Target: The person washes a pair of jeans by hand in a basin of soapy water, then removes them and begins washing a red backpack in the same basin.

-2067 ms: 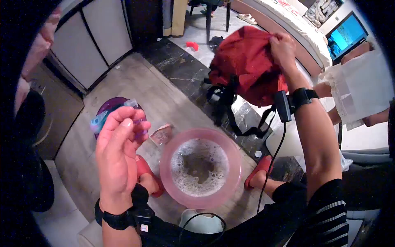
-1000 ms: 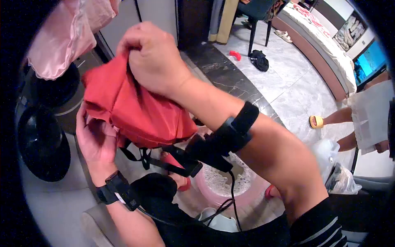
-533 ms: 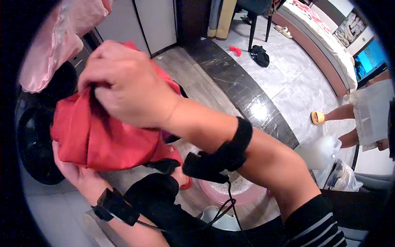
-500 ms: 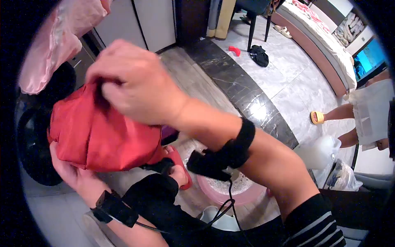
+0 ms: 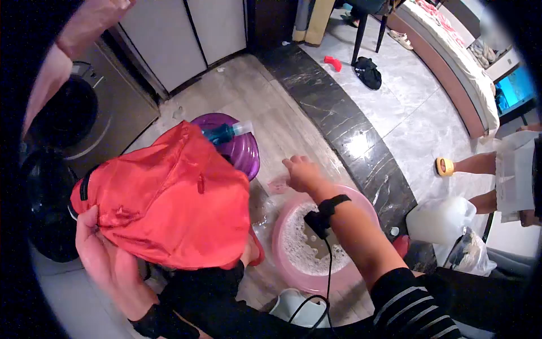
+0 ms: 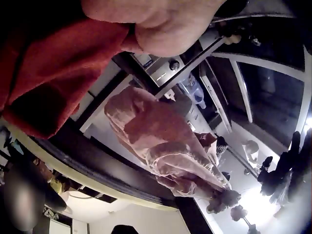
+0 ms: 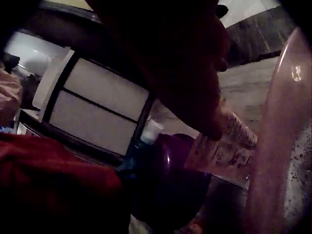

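Observation:
A red fabric backpack (image 5: 175, 209) spreads over my left knee in the head view. My left hand (image 5: 110, 251) grips its left edge, the thumb on top of the cloth and the other fingers hidden under it. In the left wrist view the backpack's cloth (image 6: 63, 58) hangs beside that hand. My right hand (image 5: 305, 174) is away from the backpack, low over the floor by the pink basin (image 5: 279, 257) of foamy water. Close to its fingers is a pinkish printed packet (image 7: 229, 151); the hand looks dark in the right wrist view, nothing visible in its grasp.
A purple basin (image 5: 248, 158) with a teal bottle (image 5: 219, 134) stands behind the backpack. At right are a white plastic jug (image 5: 440, 219), a clear bag (image 5: 474, 257) and a person's legs in yellow slippers (image 5: 445, 166). A cable (image 5: 328, 277) runs from my right wrist.
My right hand carried the backpack from the right over to my left hand, worked at its upper edge, then let go and moved right and down beside the pink basin. The backpack now lies spread out.

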Demonstrator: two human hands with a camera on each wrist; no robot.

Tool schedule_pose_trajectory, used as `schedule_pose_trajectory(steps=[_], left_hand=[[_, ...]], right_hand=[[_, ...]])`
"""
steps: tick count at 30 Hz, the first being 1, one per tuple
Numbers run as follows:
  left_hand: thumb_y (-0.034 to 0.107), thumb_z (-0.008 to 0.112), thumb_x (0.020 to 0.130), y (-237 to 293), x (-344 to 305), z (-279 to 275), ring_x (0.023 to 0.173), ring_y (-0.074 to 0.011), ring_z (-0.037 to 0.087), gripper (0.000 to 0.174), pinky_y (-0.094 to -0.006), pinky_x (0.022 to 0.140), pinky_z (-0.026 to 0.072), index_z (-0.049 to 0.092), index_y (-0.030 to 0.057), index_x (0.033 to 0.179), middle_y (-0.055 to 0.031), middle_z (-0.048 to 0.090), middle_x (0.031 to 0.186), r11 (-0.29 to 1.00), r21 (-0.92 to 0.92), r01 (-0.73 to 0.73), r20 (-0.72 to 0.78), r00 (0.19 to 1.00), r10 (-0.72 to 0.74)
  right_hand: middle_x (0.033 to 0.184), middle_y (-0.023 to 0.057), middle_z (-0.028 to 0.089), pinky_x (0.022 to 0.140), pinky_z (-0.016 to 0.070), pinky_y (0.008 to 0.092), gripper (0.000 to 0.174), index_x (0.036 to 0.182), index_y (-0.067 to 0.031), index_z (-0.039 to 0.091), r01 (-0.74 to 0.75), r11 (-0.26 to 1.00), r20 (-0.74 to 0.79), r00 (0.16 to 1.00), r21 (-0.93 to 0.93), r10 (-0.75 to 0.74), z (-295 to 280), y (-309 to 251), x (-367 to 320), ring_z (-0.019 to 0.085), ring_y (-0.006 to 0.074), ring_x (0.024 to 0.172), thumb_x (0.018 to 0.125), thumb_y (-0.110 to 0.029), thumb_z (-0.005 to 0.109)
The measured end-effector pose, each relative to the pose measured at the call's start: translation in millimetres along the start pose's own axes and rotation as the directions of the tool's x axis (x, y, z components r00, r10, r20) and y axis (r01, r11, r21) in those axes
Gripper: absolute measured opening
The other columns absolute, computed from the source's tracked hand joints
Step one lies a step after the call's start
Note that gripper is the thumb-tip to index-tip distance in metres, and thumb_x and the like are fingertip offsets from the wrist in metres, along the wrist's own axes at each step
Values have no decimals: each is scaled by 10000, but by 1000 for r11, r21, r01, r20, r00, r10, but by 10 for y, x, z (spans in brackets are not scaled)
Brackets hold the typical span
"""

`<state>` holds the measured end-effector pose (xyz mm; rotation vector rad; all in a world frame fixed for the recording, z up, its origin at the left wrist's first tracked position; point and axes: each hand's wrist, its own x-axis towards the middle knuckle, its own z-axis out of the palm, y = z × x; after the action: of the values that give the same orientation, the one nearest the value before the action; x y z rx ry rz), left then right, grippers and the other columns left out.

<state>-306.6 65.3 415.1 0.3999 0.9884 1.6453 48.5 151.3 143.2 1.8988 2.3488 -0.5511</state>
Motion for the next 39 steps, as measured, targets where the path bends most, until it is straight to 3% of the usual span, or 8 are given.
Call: schedule_pose_trajectory(steps=[11,23,25,28,30,31,32,39], left_hand=[[125,536,872,-137,-76,158,1119,-255,572,348,-406,1017,414,547,28,1206,-118,600,1207,989,2,146,38,989,-146],[88,474,884,-207,-94,195,1167,-250,541,358,-429,1068,359,514,11,1231,-120,582,1248,968,-37,247,138,961,-239],[81,486,876,-195,-111,177,1159,-251,544,360,-428,1058,367,513,12,1229,-116,585,1238,986,71,151,11,988,-152],[59,499,863,-449,-243,249,1158,-247,538,375,-411,1051,366,506,15,1235,-110,585,1226,801,486,-349,296,928,224],[39,504,852,-487,-267,334,1160,-240,529,391,-393,1050,358,498,13,1242,-106,583,1218,822,462,-332,317,928,197],[29,505,847,-428,-184,403,1160,-236,525,399,-383,1050,353,493,11,1246,-105,582,1213,954,291,-73,161,987,26],[18,506,841,-379,-139,465,1161,-232,520,408,-374,1051,347,489,9,1249,-104,581,1207,982,67,176,43,983,-180],[-21,505,798,-765,-212,629,1067,-187,568,405,-317,982,397,526,-27,1203,-100,611,1141,935,353,-36,287,955,-72]], right_hand=[[914,109,680,714,529,438,133,874,-155,674,-112,993,45,993,-21,113,266,357,311,657,329,880,815,-170,556],[1091,174,651,845,497,451,298,1128,-148,644,-305,925,-17,948,228,317,-122,588,631,614,363,1010,889,-269,515],[1115,187,638,872,488,443,325,1157,-121,621,-277,931,28,960,237,279,-200,622,515,599,360,1047,892,-284,528],[1150,187,625,890,480,428,360,1186,-87,594,-252,916,-122,945,312,302,-244,694,300,592,361,1064,870,-258,575],[1142,186,628,888,481,415,397,1211,-81,578,-242,892,-127,942,383,310,-233,818,157,603,351,1055,857,-256,609],[1139,186,630,887,482,408,418,1224,-78,569,-232,878,-130,942,418,310,-251,856,81,608,346,1050,850,-256,625],[1140,184,631,891,483,410,424,1214,-68,573,-205,863,-139,944,463,299,-260,882,-15,610,343,1051,850,-279,625],[1220,60,580,889,457,340,577,1357,-110,445,-153,420,107,985,894,132,-544,197,-813,554,196,1081,897,-428,591]])
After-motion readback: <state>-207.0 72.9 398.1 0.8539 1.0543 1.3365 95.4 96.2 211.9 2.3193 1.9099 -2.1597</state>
